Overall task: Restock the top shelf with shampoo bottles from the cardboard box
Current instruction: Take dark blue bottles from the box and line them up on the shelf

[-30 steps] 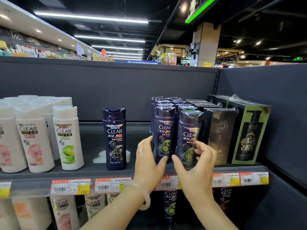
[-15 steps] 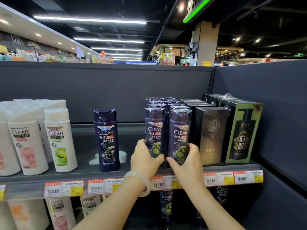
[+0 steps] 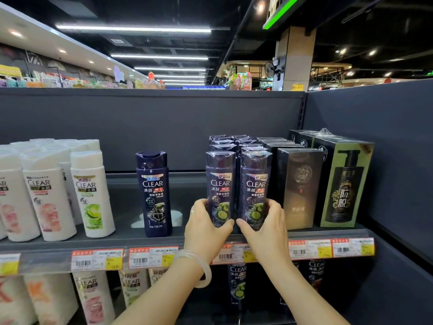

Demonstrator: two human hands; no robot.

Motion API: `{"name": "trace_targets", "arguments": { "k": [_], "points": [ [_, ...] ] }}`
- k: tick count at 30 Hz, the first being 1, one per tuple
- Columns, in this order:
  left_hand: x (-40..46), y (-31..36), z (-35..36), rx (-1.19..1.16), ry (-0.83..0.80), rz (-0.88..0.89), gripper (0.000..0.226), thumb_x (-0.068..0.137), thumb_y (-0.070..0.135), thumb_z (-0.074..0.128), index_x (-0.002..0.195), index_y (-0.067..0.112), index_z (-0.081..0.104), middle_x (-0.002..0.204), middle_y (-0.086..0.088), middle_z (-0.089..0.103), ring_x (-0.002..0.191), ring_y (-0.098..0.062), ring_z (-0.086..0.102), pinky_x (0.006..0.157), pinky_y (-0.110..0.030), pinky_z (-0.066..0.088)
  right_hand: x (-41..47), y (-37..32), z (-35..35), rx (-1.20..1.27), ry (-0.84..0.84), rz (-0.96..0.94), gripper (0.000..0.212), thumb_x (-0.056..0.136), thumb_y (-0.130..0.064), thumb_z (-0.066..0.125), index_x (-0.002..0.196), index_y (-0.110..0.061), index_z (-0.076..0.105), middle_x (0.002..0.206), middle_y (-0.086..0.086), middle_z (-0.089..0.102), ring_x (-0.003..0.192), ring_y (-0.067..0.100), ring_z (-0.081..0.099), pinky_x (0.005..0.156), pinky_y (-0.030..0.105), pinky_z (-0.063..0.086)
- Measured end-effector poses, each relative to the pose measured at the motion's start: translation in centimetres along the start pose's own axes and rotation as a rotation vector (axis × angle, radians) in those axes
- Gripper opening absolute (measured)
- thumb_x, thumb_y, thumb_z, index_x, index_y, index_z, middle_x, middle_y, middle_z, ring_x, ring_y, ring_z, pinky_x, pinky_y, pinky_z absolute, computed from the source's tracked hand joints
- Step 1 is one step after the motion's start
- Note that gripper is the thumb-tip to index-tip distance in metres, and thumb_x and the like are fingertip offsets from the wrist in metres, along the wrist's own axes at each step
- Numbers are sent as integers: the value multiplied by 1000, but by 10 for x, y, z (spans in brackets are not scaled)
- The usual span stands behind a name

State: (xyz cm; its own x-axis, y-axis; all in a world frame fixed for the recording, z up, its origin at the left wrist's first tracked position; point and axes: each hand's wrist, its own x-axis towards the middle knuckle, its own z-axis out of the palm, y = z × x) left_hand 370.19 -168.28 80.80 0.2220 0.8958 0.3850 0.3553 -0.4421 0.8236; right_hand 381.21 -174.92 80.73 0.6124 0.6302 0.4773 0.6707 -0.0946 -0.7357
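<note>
In the head view, the left hand is curling round the base of the left dark-purple shrink-wrapped plastic shampoo bottle, while the right hand is gripping its twin beside it, at the front of the grey metal top shelf. The bottles are probably being squared up; doing it well means keeping labels forward, bases flat, flush with the rows behind, without nudging the tall black carton. The cardboard box is out of sight.
</note>
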Motion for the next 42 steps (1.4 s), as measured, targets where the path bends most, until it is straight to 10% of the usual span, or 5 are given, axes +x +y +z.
{"name": "trace_targets", "arguments": {
  "k": [32, 42],
  "points": [
    [-14, -12, -3, 86, -52, 86, 65, 66, 42, 72, 122, 33, 40, 115, 13, 57, 110, -7, 54, 97, -38, 47, -2, 13, -11, 41, -104, -51, 79, 74, -36, 74, 136, -16, 30, 131, 0, 37, 123, 16, 42, 98, 29, 39],
    [-37, -8, -7, 158, 77, 150, 76, 78, 31, 70, 140, 24, 27, 136, 14, 35, 129, 0, 29, 110, -20, 24, -18, 11, -18, 182, 94, -182, 71, 76, -23, 74, 135, -12, 35, 128, 1, 37, 114, 7, 38, 97, 21, 31]
  ]
}}
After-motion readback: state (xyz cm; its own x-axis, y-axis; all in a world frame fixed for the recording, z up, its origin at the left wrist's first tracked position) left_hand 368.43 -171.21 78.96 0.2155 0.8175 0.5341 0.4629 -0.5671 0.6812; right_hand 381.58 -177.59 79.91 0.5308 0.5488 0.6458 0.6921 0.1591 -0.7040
